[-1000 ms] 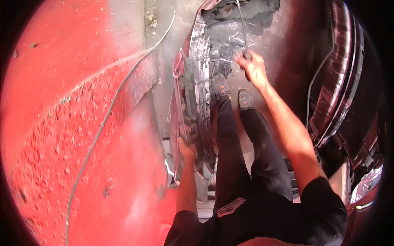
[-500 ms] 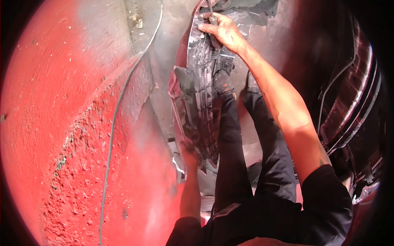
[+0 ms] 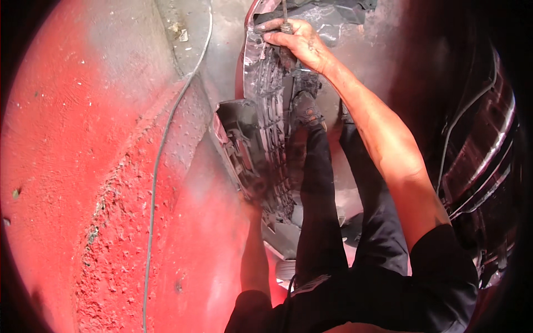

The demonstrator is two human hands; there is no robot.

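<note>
A long car bumper [image 3: 271, 125], with its dark ribbed inner side facing up and a reddish outer edge, stands lengthwise in front of my legs. At its far end, my right hand [image 3: 304, 45] is closed around a screwdriver-like tool [image 3: 287, 57] with a dark handle and thin shaft. The thumb and fingers of that hand also pinch the bumper's rim. My left hand [image 3: 251, 203] is at the near left part of the bumper, closed on its edge. Shadow and the bumper hide most of its fingers.
A grey cable [image 3: 165, 130] runs along the rough red and grey ground [image 3: 122, 205] on the left. Dark, glossy car bodywork [image 3: 480, 161] stands at the right, with another cable [image 3: 452, 125] beside it. My shoe [image 3: 308, 111] is close against the bumper.
The bumper has shifted left and turned, showing more of its dark inner side near my left hand. My right hand has moved slightly left with it, still holding the tool.
</note>
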